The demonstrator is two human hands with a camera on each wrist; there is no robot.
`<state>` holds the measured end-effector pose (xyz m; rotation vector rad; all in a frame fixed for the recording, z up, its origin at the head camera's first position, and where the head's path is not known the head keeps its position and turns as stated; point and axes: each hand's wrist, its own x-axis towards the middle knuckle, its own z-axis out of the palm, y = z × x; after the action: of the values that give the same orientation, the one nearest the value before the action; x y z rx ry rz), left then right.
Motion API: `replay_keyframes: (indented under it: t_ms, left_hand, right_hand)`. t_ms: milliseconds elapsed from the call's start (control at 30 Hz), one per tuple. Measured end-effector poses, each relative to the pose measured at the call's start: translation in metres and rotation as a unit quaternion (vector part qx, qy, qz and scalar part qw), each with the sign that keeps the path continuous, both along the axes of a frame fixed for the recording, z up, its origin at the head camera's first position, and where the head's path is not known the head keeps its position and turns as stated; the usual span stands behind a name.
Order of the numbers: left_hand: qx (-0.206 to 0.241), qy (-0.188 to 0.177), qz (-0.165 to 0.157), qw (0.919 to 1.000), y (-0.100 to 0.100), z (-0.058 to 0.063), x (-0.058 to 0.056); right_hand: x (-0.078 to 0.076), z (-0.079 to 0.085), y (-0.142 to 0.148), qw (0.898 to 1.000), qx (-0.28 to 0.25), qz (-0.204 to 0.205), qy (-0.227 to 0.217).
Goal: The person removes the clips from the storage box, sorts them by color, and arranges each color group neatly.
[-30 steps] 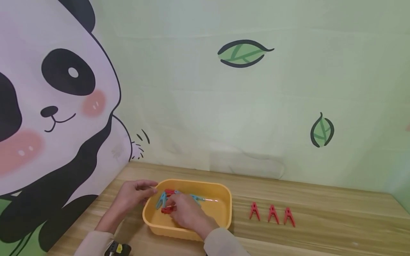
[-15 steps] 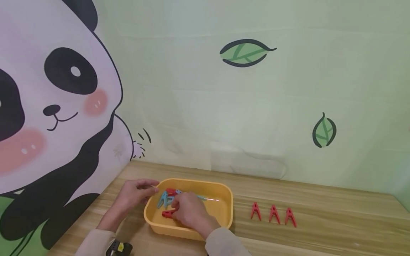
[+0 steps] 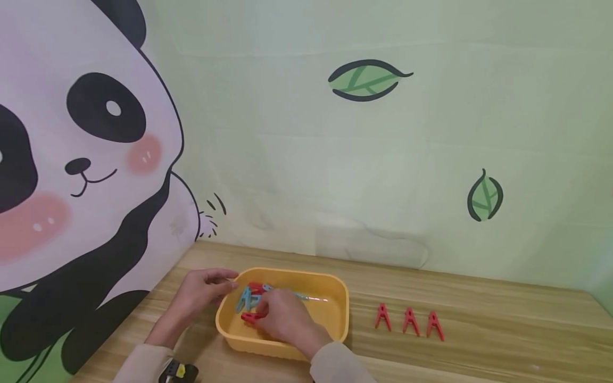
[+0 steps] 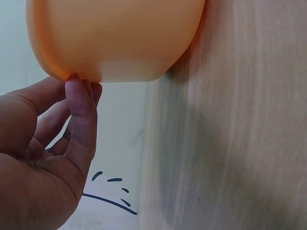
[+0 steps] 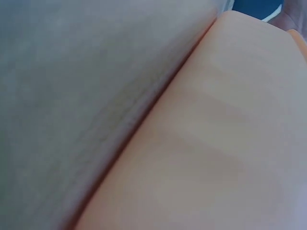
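Note:
My left hand (image 3: 203, 290) steadies the left end of a yellow plastic tub (image 3: 342, 314), fingertips right at its rim. In the left wrist view, the thumb and fingers of this left hand (image 4: 53, 139) touch the outer wall of the tub (image 4: 120, 38). Inside the tub, my right hand (image 3: 287, 319) pinches a red clothespin (image 3: 250, 318) between thumb and fingers; part of the clothespin is hidden by them. Behind it lie several blue clothespins (image 3: 243, 299) and another red clothespin (image 3: 256, 288). The right wrist view shows only the tub's outer wall (image 5: 206, 129).
Three red clothespins (image 3: 409, 322) stand in a row on the wooden table (image 3: 503, 319), right of the tub. At the back is a pale green wall (image 3: 268, 159) with painted leaves. A large painted panda (image 3: 158, 213) fills the left wall.
My right hand has drawn slightly toward the tub's near side, and the red clothespin at its fingertips has shifted and tilted. The left hand stays at the rim.

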<state>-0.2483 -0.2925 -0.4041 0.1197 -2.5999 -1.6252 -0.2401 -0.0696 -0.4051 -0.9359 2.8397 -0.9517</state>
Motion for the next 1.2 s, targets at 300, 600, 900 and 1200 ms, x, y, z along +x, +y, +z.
replay_keyframes:
  t_ms: [300, 600, 900, 1200]
  left_hand:
    - [0.003, 0.004, 0.001, 1.0, 0.0, -0.001, 0.001]
    - [0.007, 0.005, 0.006, 0.9999, 0.002, 0.0, 0.001]
    - [0.004, 0.0, 0.006, 1.0, 0.0, -0.002, -0.001]
    - [0.006, 0.004, 0.006, 1.0, 0.001, -0.003, -0.001]
  right_hand:
    - [0.003, 0.012, 0.018, 0.991, -0.113, 0.021, -0.066]
    - [0.01, 0.041, 0.054, 0.986, -0.16, -0.002, -0.049]
    - [0.016, 0.052, 0.103, 0.983, -0.178, -0.034, 0.001]
    - [0.017, 0.052, 0.153, 0.978, -0.169, -0.123, -0.008]
